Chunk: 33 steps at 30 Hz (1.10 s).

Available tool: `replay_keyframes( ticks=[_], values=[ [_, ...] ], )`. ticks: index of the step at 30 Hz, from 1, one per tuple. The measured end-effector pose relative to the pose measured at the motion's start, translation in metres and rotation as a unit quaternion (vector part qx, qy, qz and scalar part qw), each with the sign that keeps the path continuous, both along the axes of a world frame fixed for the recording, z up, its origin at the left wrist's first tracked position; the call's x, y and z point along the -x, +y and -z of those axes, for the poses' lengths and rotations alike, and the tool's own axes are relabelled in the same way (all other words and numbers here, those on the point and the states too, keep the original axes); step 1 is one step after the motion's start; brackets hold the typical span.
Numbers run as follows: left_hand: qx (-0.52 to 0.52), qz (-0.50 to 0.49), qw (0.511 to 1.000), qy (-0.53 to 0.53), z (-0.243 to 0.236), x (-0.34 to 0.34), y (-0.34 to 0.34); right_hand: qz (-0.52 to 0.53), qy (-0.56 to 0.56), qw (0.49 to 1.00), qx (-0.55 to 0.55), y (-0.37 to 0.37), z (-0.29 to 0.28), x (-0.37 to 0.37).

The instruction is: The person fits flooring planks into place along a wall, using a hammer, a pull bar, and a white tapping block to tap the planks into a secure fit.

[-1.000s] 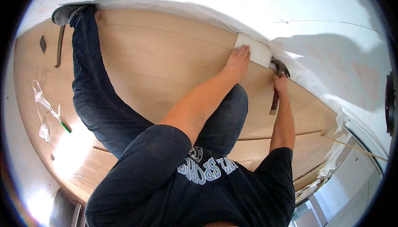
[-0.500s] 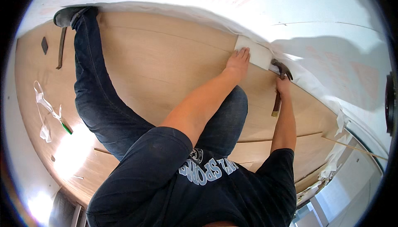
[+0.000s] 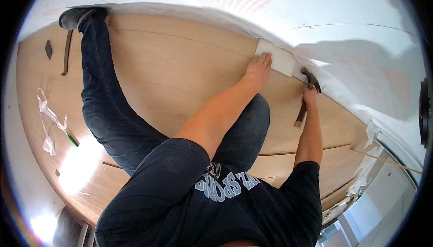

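One knee (image 3: 250, 125) is bent under the left forearm, probably for support. The right hand (image 3: 310, 95) is closed around the handle of a hammer (image 3: 311, 80), high up by the head, perhaps for short control; whether the head touches anything is unclear. Farther out, the left hand (image 3: 260, 70) lies flat, fingers slightly apart, on a white board (image 3: 280, 60), seemingly steadying it. The board lies at the floor's (image 3: 180, 62) far edge, beside the wall (image 3: 352, 17).

Hammer handle (image 3: 301, 113) partly hidden; shirt (image 3: 270, 215) cropped
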<state>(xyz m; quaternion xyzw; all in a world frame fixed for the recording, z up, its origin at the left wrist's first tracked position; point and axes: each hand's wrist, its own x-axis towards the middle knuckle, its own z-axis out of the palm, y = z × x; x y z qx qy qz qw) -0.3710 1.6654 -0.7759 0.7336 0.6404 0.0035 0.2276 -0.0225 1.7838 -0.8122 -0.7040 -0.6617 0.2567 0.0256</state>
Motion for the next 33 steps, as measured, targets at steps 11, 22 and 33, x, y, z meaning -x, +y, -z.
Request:
replay_keyframes(
  ticks=[11, 22, 33],
  values=[
    [0.005, -0.013, 1.000, -0.004, 0.002, 0.003, 0.000, 0.068, 0.016, 0.996, 0.061, 0.011, 0.002, 0.004],
    [0.048, -0.004, 0.999, 0.009, 0.001, 0.009, 0.000, 0.108, 0.014, 0.990, 0.087, 0.002, -0.006, 0.009],
    [0.053, 0.020, 0.998, 0.028, -0.012, 0.009, 0.000, 0.057, 0.020, 0.995, 0.077, -0.001, -0.010, 0.015]
  ],
)
